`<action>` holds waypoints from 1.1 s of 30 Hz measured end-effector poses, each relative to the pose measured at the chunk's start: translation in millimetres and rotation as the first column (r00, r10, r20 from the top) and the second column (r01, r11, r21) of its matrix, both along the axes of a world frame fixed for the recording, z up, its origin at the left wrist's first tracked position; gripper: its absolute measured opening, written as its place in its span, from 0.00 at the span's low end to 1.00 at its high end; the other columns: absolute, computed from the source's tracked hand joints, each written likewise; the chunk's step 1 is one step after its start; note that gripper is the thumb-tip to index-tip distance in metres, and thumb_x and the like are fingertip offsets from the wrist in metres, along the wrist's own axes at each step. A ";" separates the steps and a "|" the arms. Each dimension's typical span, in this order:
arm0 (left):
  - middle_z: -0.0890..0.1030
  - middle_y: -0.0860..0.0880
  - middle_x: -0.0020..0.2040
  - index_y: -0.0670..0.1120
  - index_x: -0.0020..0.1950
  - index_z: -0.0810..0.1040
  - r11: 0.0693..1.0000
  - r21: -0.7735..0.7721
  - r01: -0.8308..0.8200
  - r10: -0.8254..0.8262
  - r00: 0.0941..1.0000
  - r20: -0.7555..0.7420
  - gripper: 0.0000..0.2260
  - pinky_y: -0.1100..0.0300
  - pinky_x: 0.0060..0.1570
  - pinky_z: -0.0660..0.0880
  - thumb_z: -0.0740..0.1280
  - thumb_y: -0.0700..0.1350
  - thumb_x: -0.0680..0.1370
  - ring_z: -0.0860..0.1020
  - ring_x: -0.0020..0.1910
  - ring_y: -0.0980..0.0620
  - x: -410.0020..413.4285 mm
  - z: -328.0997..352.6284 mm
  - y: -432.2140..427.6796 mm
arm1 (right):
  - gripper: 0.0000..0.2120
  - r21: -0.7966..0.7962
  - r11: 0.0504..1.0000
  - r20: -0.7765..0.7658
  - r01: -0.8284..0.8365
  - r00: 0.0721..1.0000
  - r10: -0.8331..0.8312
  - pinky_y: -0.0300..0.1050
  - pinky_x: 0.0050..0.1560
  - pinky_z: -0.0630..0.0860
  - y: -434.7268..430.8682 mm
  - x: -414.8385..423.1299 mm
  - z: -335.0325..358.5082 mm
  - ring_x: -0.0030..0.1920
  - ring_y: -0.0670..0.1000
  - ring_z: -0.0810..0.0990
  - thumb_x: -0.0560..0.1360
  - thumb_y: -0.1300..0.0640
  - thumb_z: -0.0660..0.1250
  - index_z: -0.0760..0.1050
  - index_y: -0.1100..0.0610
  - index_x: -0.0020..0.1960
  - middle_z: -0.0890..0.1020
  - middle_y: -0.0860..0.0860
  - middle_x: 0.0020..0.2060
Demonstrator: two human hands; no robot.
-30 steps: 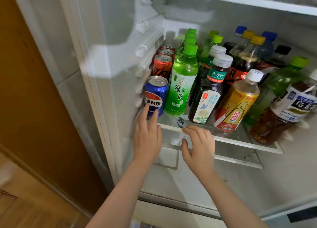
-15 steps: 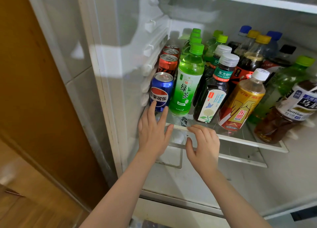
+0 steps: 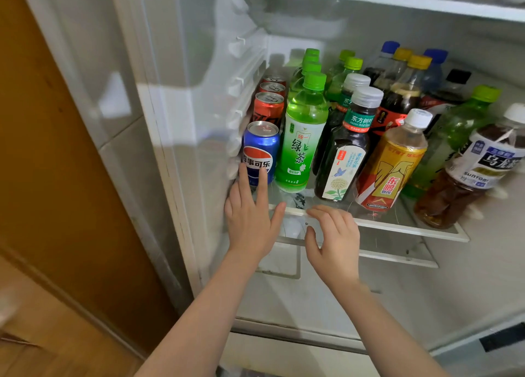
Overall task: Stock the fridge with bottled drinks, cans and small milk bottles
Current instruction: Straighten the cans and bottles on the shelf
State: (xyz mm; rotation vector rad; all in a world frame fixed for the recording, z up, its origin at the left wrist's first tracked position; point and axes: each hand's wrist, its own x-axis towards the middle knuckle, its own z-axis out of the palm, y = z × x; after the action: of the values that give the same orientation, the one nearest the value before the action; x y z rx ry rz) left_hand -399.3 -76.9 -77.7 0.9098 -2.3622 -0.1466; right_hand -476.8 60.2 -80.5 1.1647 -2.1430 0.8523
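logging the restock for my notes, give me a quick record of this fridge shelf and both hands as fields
place: open fridge, glass shelf full of drinks
left column: blue cola can in front, red cans lined up behind it
front row, left to right: green tea bottle, dark tea bottle, yellow bottle, brown tea bottle
left hand: straight fingers touching the blue cola can
right hand: fingertips on the shelf's front rim, holding nothing

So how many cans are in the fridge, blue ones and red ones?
Blue can: 1
Red cans: 3, lined up behind the blue one
Total: 4 cans in sight
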 end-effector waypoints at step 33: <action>0.60 0.40 0.75 0.45 0.76 0.58 1.000 0.011 0.018 -0.018 1.000 -0.017 0.33 0.45 0.65 0.64 0.63 0.58 0.76 0.64 0.69 0.38 6.8 6.8 5.5 | 0.16 0.042 0.999 0.022 -0.023 1.000 0.022 0.43 0.56 0.69 7.8 0.9 -0.4 0.54 0.54 0.77 0.67 0.63 0.68 0.79 0.58 0.54 0.81 0.52 0.53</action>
State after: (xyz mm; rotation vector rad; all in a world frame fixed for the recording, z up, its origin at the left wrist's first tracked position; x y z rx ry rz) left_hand -392.5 -71.4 -70.9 0.8894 -2.3561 -0.1736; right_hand -475.9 68.0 -80.8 1.2083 -2.1789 0.8366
